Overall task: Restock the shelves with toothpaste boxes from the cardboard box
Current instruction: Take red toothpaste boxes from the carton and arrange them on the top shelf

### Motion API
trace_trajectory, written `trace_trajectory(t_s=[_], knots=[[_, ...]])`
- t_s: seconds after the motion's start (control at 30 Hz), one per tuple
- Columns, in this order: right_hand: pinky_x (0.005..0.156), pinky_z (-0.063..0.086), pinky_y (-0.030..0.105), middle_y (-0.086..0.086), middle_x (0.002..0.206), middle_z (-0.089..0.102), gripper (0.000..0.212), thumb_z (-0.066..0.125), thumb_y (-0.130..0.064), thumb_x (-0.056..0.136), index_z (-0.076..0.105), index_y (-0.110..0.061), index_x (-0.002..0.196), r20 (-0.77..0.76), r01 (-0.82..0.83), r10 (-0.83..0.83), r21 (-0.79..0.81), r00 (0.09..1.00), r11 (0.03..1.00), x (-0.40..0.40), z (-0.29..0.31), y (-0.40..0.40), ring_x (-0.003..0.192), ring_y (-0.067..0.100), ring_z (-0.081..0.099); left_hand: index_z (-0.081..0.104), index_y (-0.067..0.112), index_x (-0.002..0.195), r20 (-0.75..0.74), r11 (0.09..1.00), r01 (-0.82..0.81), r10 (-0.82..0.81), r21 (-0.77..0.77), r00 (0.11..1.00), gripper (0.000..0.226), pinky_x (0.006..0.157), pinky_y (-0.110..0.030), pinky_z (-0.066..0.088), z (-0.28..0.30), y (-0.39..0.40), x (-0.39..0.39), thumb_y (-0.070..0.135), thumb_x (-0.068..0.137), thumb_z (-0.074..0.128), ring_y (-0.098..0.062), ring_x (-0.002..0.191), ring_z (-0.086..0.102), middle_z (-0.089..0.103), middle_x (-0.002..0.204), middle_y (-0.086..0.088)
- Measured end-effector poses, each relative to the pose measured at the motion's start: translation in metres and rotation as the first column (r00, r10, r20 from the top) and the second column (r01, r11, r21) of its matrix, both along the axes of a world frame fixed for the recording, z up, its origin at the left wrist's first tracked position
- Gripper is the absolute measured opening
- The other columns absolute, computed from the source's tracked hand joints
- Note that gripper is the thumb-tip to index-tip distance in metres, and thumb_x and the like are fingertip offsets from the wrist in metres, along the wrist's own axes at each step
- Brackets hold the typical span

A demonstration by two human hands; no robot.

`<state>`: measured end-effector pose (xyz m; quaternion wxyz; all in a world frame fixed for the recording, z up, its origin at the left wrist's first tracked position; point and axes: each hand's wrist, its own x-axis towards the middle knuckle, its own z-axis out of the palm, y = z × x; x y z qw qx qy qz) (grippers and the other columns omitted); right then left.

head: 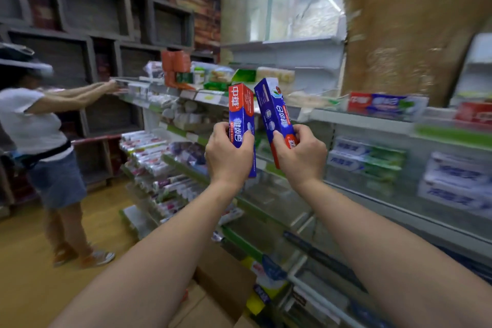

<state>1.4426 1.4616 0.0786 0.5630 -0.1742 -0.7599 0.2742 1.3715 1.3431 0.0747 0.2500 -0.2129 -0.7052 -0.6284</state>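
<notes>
Far left: second person (34,125) in white top, both arms stretched to the far end of the shelving; no part in this restock as far as visible.

Left hand (229,153) wrapped round the lower end of a red-and-blue toothpaste box (241,114), thumb across the front, box close to upright with red end on top. Probably held by the bottom so the free upper end can lead onto a shelf.

Right hand (299,152) gripping a second toothpaste box (274,112) by its lower, red end; blue face out, top tilted left toward the first box. Boxes close at the tops; touching or not, cannot tell. Opposite printing ends up, so one likely needs turning before facings match.

Both boxes carried in the air in front of the shelf unit (372,120), about level with its upper tiers, not yet resting on any tier.

Further right: matching red-and-blue stock (383,104) lying flat along the front edge of the upper tier, the likely destination. White-and-green boxes (367,154) stacked on the tier below.

Bottom centre: cardboard box (226,287) on the floor at the foot of the unit, flaps open; contents not visible. Judged mid-task: one pair lifted, placement pending.
</notes>
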Motion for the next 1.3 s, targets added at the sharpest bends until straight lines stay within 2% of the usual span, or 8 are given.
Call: trace_trajectory(t_s=[0.13, 0.2, 0.27, 0.4, 0.7, 1.07, 1.17, 1.3], knots=[[0.068, 0.049, 0.026, 0.001, 0.099, 0.074, 0.035, 0.069, -0.044, 0.087, 0.065, -0.014, 0.106, -0.041, 0.075, -0.072, 0.068, 0.997, 0.995, 0.065, 0.022, 0.032, 0.08, 0.017, 0.067, 0.053, 0.021, 0.103, -0.079, 0.997, 0.069, -0.067, 0.018, 0.995, 0.024, 0.064, -0.006, 0.036, 0.03, 0.033, 0.058, 0.033, 0.09, 0.07, -0.007, 0.082, 0.054, 0.06, 0.097, 0.01], [0.062, 0.041, 0.016, 0.0, 0.099, 0.074, 0.035, 0.07, -0.042, 0.087, 0.066, -0.014, 0.106, -0.062, 0.109, -0.105, 0.077, 0.993, 0.991, 0.103, 0.032, 0.047, 0.076, 0.012, 0.063, 0.056, 0.02, 0.104, -0.102, 0.995, 0.098, -0.096, 0.023, 0.99, 0.025, 0.068, -0.013, 0.036, 0.039, 0.05, 0.089, 0.034, 0.09, 0.07, -0.008, 0.084, 0.056, 0.062, 0.097, 0.01], [0.059, 0.032, 0.006, -0.001, 0.096, 0.074, 0.033, 0.071, -0.041, 0.087, 0.066, -0.014, 0.105, -0.083, 0.152, -0.145, 0.091, 0.986, 0.984, 0.142, 0.041, 0.061, 0.072, 0.008, 0.059, 0.059, 0.017, 0.107, -0.116, 0.992, 0.126, -0.122, 0.032, 0.986, 0.026, 0.066, -0.006, 0.035, 0.048, 0.068, 0.121, 0.033, 0.09, 0.071, -0.005, 0.08, 0.054, 0.062, 0.097, 0.01], [0.057, 0.032, 0.002, -0.001, 0.092, 0.074, 0.031, 0.073, -0.038, 0.086, 0.066, -0.013, 0.103, -0.128, 0.223, -0.208, 0.116, 0.97, 0.968, 0.224, 0.054, 0.087, 0.07, 0.01, 0.061, 0.057, 0.019, 0.105, -0.145, 0.977, 0.208, -0.201, 0.037, 0.969, 0.023, 0.067, 0.0, 0.036, 0.064, 0.101, 0.193, 0.032, 0.091, 0.071, 0.008, 0.071, 0.052, 0.058, 0.091, 0.013], [0.064, 0.053, 0.028, -0.002, 0.093, 0.073, 0.029, 0.072, -0.036, 0.086, 0.065, -0.015, 0.103, -0.202, 0.387, -0.348, 0.202, 0.915, 0.9, 0.382, 0.077, 0.14, 0.074, 0.014, 0.067, 0.056, 0.017, 0.11, -0.198, 0.921, 0.387, -0.372, 0.045, 0.907, 0.029, 0.066, -0.012, 0.038, 0.088, 0.17, 0.329, 0.036, 0.092, 0.069, -0.008, 0.085, 0.06, 0.066, 0.099, 0.007], [0.061, 0.037, 0.007, -0.003, 0.099, 0.074, 0.034, 0.072, -0.041, 0.086, 0.064, -0.014, 0.106, -0.205, 0.578, -0.541, 0.227, 0.815, 0.784, 0.507, 0.087, 0.185, 0.073, 0.006, 0.061, 0.055, 0.018, 0.11, -0.245, 0.837, 0.547, -0.527, 0.019, 0.814, 0.03, 0.062, -0.004, 0.036, 0.107, 0.237, 0.433, 0.037, 0.091, 0.069, -0.009, 0.086, 0.059, 0.064, 0.1, 0.007], [0.062, 0.049, 0.02, -0.003, 0.098, 0.074, 0.035, 0.071, -0.043, 0.086, 0.064, -0.015, 0.107, -0.198, 0.611, -0.578, 0.233, 0.791, 0.757, 0.527, 0.093, 0.202, 0.075, 0.009, 0.065, 0.054, 0.018, 0.111, -0.255, 0.806, 0.592, -0.569, 0.013, 0.781, 0.031, 0.063, -0.007, 0.034, 0.114, 0.258, 0.445, 0.037, 0.092, 0.069, -0.01, 0.087, 0.059, 0.063, 0.101, 0.006], [0.066, 0.054, 0.029, -0.001, 0.097, 0.074, 0.037, 0.071, -0.045, 0.086, 0.064, -0.015, 0.107, -0.133, 0.666, -0.657, 0.256, 0.742, 0.701, 0.546, 0.109, 0.229, 0.077, 0.015, 0.068, 0.055, 0.017, 0.11, -0.28, 0.777, 0.63, -0.602, 0.012, 0.748, 0.031, 0.07, -0.024, 0.044, 0.126, 0.29, 0.448, 0.038, 0.091, 0.069, -0.015, 0.089, 0.061, 0.064, 0.102, 0.003]])
